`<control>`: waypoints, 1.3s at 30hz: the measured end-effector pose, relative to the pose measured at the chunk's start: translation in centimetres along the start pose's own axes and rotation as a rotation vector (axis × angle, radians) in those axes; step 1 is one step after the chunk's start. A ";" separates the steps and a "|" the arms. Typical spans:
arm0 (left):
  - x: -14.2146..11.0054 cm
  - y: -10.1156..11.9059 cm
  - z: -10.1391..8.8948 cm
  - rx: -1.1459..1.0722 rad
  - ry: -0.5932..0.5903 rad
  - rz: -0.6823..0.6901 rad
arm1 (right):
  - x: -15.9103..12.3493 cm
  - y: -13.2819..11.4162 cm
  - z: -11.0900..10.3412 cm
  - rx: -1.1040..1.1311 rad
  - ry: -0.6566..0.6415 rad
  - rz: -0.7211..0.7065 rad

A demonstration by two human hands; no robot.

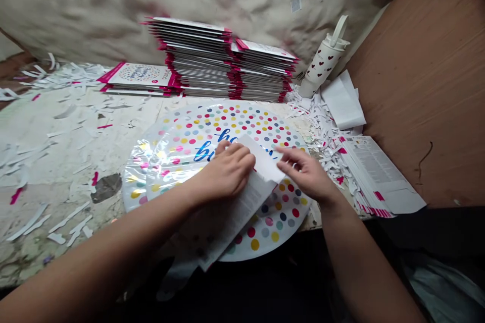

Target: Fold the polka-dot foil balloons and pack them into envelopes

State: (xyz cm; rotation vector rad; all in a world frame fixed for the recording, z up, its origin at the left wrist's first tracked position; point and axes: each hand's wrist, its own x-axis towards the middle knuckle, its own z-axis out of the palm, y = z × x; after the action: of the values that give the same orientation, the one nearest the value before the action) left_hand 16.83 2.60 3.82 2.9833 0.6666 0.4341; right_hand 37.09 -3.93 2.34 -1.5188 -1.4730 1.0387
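A printed paper packet [242, 202] with a white flap [261, 159] lies slanted over round foil balloons [212, 111] with coloured dots and blue lettering. My left hand [235, 169] is closed over the packet's upper left side, its fingers curled and knuckles up. My right hand [308, 174] is at the flap's right corner, thumb and forefinger apart, the thumb tip at the paper's edge. Whether that thumb presses on the flap is hard to make out. The lettering is partly hidden by my left hand and the packet.
Tall stacks of pink-edged packets [204, 60] stand by the wall, a low pile [140, 74] to their left. A white tumbler with hearts [322, 65] leans at the back right. Printed sleeves [379, 176] lie fanned on the right. Paper scraps [71, 222] litter the worktop.
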 end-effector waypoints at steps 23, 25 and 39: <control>-6.4 3.4 -0.9 -1.370 0.076 -1.043 | -1.1 -3.5 5.2 -0.554 0.079 -0.595; -6.3 3.8 -0.9 -1.343 0.061 -1.036 | -1.6 -4.0 6.0 -0.598 0.017 -0.622; -6.4 4.8 -0.4 -1.281 -0.023 -1.025 | -1.5 -3.3 5.4 -0.353 0.076 -0.338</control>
State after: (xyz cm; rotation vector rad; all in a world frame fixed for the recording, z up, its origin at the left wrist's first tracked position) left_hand 13.13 -4.50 3.12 1.2471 1.1603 0.4499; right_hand 30.86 -5.33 3.45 -1.4532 -1.8498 0.5361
